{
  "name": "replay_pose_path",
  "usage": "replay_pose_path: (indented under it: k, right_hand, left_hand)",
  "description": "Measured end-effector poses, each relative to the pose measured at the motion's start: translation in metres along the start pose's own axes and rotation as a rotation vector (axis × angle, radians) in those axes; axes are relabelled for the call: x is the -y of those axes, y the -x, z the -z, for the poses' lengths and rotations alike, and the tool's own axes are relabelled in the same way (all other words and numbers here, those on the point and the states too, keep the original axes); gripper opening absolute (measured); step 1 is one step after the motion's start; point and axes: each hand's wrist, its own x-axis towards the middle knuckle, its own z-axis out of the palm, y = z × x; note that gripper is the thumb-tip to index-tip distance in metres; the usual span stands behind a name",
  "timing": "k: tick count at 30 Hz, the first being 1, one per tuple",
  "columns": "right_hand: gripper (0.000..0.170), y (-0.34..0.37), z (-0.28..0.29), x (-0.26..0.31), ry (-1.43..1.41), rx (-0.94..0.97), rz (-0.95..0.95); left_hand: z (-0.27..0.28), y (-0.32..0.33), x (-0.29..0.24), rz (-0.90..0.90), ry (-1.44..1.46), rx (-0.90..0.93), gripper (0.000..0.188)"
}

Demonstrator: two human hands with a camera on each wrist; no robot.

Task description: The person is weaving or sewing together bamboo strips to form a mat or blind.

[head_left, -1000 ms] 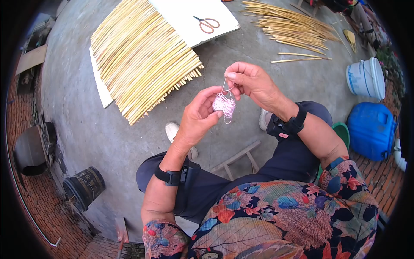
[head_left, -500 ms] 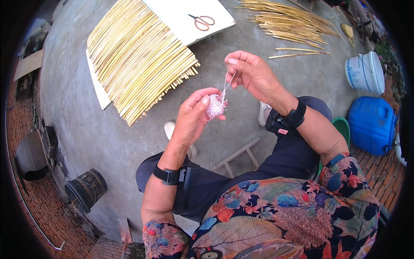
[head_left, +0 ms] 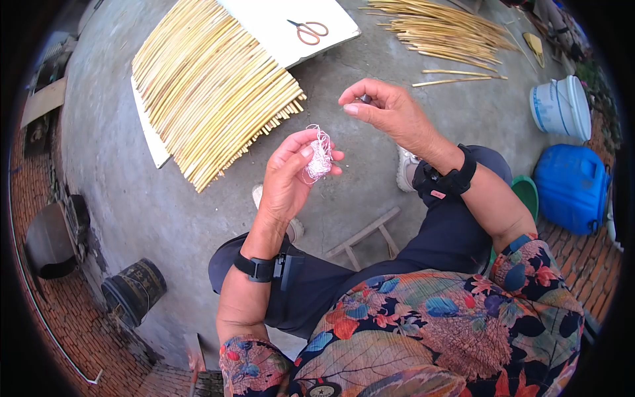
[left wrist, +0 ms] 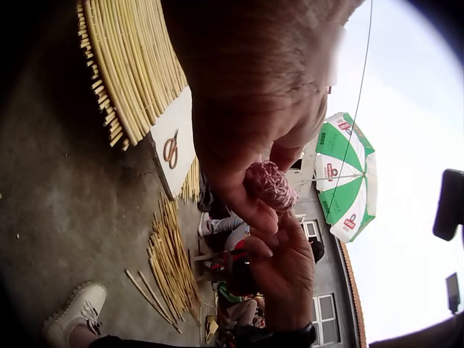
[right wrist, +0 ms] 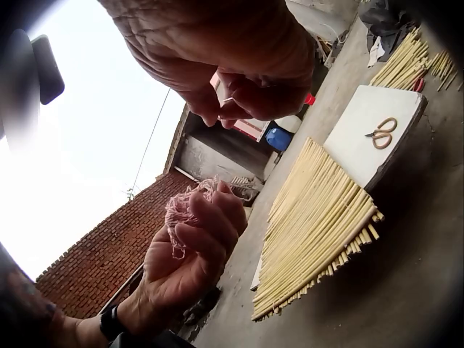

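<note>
A small bundle of pink-and-white string (head_left: 320,159) sits in my left hand (head_left: 286,173), gripped between thumb and fingers, with loose loops standing up at its top. In the left wrist view the wound string (left wrist: 272,185) pokes out past the fingers. My right hand (head_left: 395,114) is raised to the right of the bundle and apart from it, thumb and forefinger tips close together, the other fingers curled. A dark ring-like band (head_left: 365,98) shows among those fingers. I cannot tell whether a strand is pinched there; a tiny pale glint shows in the right wrist view.
A mat of yellow reed stalks (head_left: 218,92) lies partly on a white board (head_left: 264,20), which also bears scissors (head_left: 308,32). Loose stalks (head_left: 443,33) are on the concrete floor. To the right stand a white bucket (head_left: 559,109) and a blue jerrycan (head_left: 570,188); a black bucket (head_left: 134,291) stands left.
The right hand first drew string up from the bundle; now no strand shows between the hands in the head view. The left hand has moved slightly left with the bundle.
</note>
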Motion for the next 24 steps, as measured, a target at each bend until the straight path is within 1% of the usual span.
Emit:
replay_pose_path:
  k: [1,2,4,5,7,11,13,20,22,23,24]
  right_hand:
    - [0.016,0.004,-0.002,0.003,-0.053,0.142,-0.032]
    - [0.016,0.008,-0.006,0.002,-0.054,0.143,-0.032]
    - [0.017,0.014,-0.015,-0.001,0.040,0.293,-0.037]
    - [0.017,0.015,-0.017,-0.001,0.038,0.292,-0.038]
    - [0.015,0.016,-0.018,-0.002,0.137,0.264,-0.011]
    - [0.012,0.014,-0.015,-0.008,0.058,0.272,0.029]
    - [0.011,0.013,-0.008,-0.003,0.041,0.234,-0.032]
    - [0.013,0.012,-0.007,-0.001,0.080,0.199,-0.038]
    - [0.014,0.013,-0.008,0.002,0.099,0.104,-0.037]
    - [0.014,0.012,-0.008,0.000,0.099,0.107,-0.038]
    - [0.012,0.011,-0.006,-0.004,0.083,0.063,-0.030]
  left_hand:
    - [0.000,0.000,-0.001,-0.013,0.001,-0.006,0.031]
    - [0.001,0.000,-0.001,-0.014,0.000,-0.007,0.031]
    - [0.003,-0.001,0.000,-0.039,0.001,-0.012,0.031]
    - [0.002,-0.001,0.001,-0.036,0.001,-0.013,0.031]
    - [0.000,-0.001,0.001,-0.032,-0.025,-0.037,0.031]
    - [-0.003,-0.001,-0.001,-0.030,-0.070,-0.058,0.031]
    - [0.001,-0.001,-0.001,-0.041,-0.058,-0.020,0.031]
    - [-0.002,-0.001,-0.004,-0.080,-0.100,-0.064,0.030]
    - [-0.005,0.000,-0.005,-0.061,-0.084,-0.052,0.029]
    - [-0.004,-0.001,-0.005,-0.062,-0.083,-0.054,0.029]
    - [-0.003,-0.001,-0.004,-0.067,-0.085,-0.059,0.028]
